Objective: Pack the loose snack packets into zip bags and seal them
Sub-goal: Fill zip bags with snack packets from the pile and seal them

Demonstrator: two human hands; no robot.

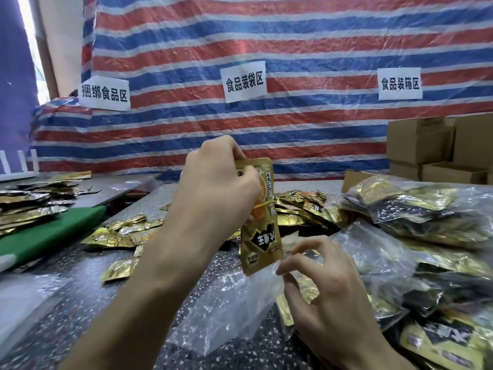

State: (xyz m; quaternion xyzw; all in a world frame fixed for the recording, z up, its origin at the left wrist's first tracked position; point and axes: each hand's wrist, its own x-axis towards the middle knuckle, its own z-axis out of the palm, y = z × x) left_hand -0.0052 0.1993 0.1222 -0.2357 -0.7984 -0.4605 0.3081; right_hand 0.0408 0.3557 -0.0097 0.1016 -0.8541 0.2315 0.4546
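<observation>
We are gripping a gold snack packet (261, 237) with the left hand (218, 188), fingers curled round its top, holding it upright over the worktop (234, 351). Our right hand (328, 289) fingers are pinching the clear zip bag (229, 311) rim, just beside the packet's lower end.

Three white paper signs were fixed to the striped tarpaulin (293, 129). The left sign (104, 93) read "捆绑食品区". The centre sign (244, 81) read "食品装袋区". The right sign (400, 84) read "食品装箱区". The gold snack packet (260, 252) carried inverted lettering on a black panel, of which only "王" was legible; the vertical column of characters above it could not be read.
</observation>
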